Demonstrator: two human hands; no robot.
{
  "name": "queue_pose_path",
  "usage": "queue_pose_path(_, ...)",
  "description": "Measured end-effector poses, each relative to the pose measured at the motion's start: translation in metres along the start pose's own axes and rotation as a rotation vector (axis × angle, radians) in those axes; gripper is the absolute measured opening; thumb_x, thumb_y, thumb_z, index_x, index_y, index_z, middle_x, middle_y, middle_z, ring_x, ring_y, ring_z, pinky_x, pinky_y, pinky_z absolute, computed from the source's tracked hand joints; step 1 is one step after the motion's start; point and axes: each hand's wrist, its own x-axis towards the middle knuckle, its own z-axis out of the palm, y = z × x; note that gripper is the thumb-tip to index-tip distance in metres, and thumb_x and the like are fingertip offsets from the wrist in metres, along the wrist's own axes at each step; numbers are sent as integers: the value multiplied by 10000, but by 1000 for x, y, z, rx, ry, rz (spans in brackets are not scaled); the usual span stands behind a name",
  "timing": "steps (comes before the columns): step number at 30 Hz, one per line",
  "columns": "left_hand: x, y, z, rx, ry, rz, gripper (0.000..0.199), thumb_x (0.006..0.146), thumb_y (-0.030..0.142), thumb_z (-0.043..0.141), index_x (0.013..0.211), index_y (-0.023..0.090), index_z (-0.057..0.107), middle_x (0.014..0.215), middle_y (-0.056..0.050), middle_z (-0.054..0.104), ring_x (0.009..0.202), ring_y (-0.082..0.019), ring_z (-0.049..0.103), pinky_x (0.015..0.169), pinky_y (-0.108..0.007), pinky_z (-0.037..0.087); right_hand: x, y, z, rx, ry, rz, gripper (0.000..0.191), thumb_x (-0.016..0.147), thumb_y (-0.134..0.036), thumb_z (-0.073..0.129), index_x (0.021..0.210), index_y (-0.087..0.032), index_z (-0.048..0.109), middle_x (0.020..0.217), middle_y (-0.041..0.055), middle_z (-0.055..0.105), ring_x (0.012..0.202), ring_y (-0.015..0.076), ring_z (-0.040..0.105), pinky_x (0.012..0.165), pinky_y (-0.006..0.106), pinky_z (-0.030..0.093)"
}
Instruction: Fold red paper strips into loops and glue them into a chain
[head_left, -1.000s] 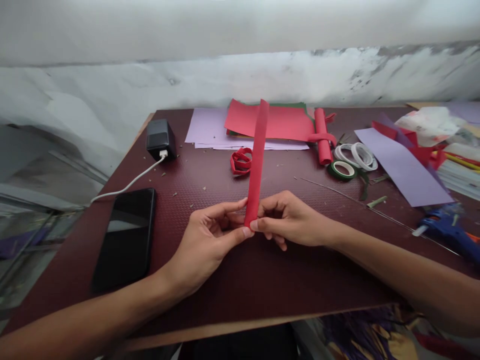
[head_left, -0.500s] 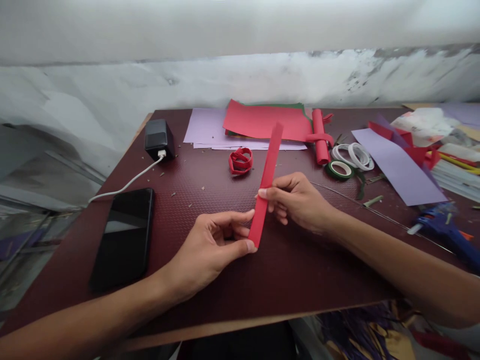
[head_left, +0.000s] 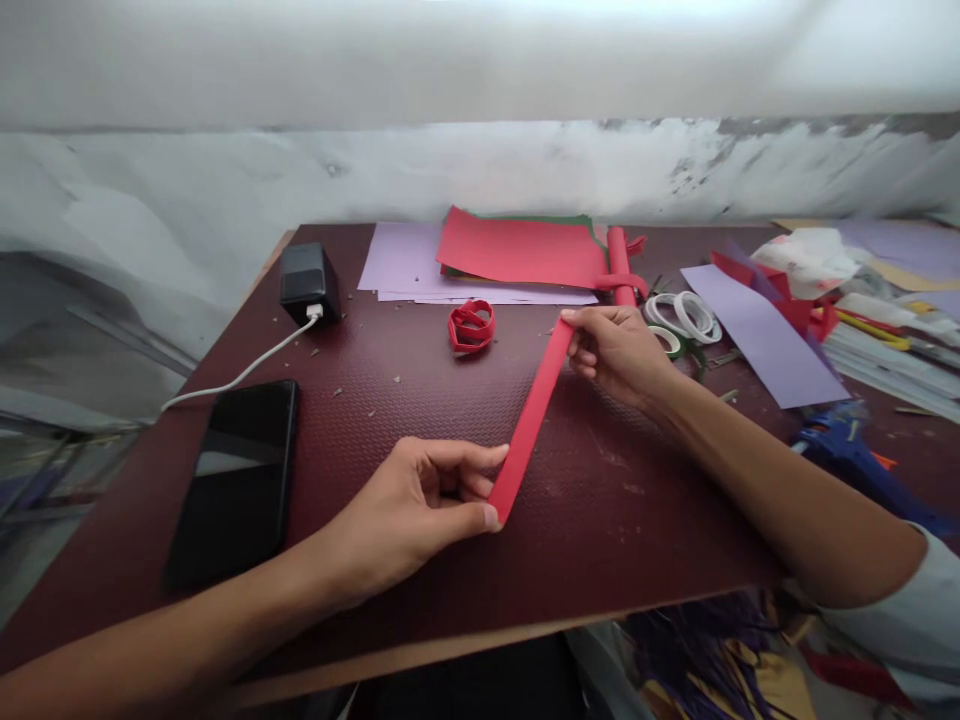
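A narrow red paper strip is stretched slantwise above the dark red table. My left hand pinches its lower end between thumb and fingers. At the strip's upper end, my right hand grips the tip between thumb and fingers. Just beyond the strip lies a small folded red paper loop. Behind my right hand is a rolled red paper tube with a red band around it, its lower part hidden by the hand.
Red sheets lie on lilac sheets at the back. On the left are a phone and a black power adapter with a white cable. Tape rolls, a lilac strip and a blue glue gun lie right.
My right hand has slid up from the middle of the red paper strip to its far end. My left hand stays at the lower end. The view has shifted slightly.
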Motion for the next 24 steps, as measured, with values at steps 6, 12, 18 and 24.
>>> queue_pose_path(6, 3, -2, -1, 4, 12, 56, 456, 727, 138, 846, 1178, 141, 778, 858, 6, 715, 746, -101, 640, 738, -238, 514, 1, 2, 1, 12, -1, -59, 387, 857, -309, 817, 558, -184, 607, 520, -28, 535, 382, 34, 371, 320, 191, 312)
queue_pose_path(12, 5, 2, -7, 136, 100, 146, 620, 801, 315, 859, 1355, 164, 626, 864, 28, 698, 641, -98, 630, 663, -261, 514, -6, 0, 3, 42, -124, -187, 374, 813, -480, 884, 699, -183, 688, 619, -19, 636, 427, 44, 490, 371, 187, 462)
queue_pose_path(18, 5, 8, -17, 617, 281, 373, 307, 919, 221, 665, 1213, 176, 739, 745, 30, 681, 675, -134, 632, 627, -266, 469, -9, -2, -4, 22, -279, -209, 312, 829, -425, 893, 825, -191, 686, 696, -6, 719, 507, 91, 633, 449, 221, 582)
queue_pose_path(24, 9, 4, -27, 735, 274, 528, 272, 983, 223, 638, 1237, 205, 733, 1055, -17, 803, 912, -165, 749, 831, -289, 563, -4, -7, -21, -27, -356, -151, 271, 848, -362, 882, 867, -205, 662, 665, -10, 725, 448, 101, 621, 397, 223, 548)
